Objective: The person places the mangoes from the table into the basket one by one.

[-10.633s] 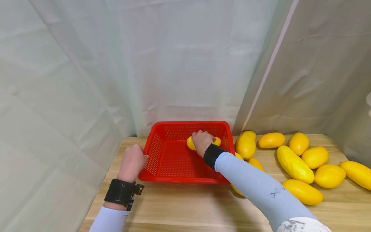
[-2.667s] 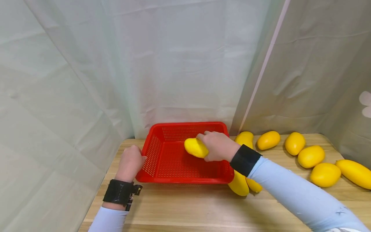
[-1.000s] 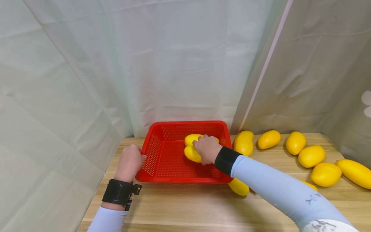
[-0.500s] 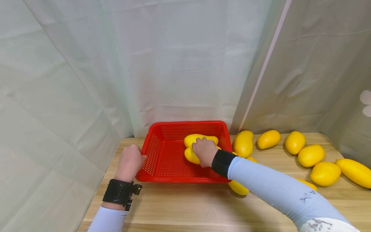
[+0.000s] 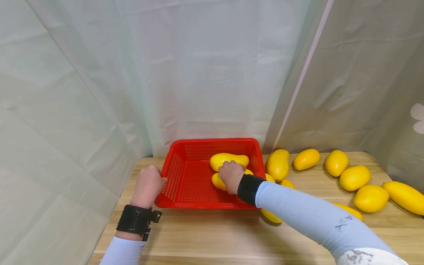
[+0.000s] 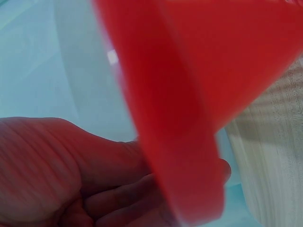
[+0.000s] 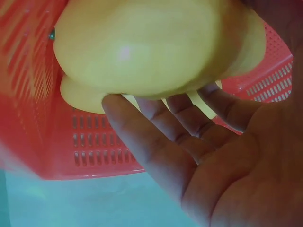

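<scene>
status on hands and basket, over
Left hand gripping red basket by rim. Right hand around front yellow fruit, inside basket. Rear yellow fruit alongside; no obstruction seen.

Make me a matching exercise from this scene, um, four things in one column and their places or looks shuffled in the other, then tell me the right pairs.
Things:
1. Left grip
2. Right grip
3. Basket
4. Table

Places and looks:
A. Wood-grained, underneath the scene's loose yellow fruits
B. On the nearer yellow fruit of the two seen inside the red container
C. Holding the red container's left side
D. Red, with perforated walls

Right pairs: 1-C, 2-B, 3-D, 4-A.
</scene>
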Available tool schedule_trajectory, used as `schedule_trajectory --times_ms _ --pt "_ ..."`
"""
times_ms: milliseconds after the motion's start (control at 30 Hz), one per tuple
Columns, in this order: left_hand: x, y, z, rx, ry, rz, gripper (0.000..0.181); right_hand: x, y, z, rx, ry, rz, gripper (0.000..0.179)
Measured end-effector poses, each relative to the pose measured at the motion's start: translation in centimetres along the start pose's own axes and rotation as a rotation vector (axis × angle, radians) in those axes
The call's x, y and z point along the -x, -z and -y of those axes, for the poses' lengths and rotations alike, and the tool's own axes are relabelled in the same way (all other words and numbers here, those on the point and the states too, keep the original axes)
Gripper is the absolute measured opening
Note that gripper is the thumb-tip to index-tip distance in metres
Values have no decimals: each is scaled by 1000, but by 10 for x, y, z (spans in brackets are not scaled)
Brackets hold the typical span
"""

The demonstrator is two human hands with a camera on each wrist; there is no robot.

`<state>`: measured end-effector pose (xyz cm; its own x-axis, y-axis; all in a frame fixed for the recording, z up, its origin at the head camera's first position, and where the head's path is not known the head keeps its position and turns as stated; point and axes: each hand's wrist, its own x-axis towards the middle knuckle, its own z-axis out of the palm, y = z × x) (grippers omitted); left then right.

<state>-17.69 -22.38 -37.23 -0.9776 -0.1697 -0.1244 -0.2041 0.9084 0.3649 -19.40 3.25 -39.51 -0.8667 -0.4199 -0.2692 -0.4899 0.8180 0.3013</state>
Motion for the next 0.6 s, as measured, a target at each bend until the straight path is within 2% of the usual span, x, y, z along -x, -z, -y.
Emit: schedule_trajectory --times_ms 600 --pt "-2 -1 1 2 -6 -1 21 1 -1 2 36 -33 9 72"
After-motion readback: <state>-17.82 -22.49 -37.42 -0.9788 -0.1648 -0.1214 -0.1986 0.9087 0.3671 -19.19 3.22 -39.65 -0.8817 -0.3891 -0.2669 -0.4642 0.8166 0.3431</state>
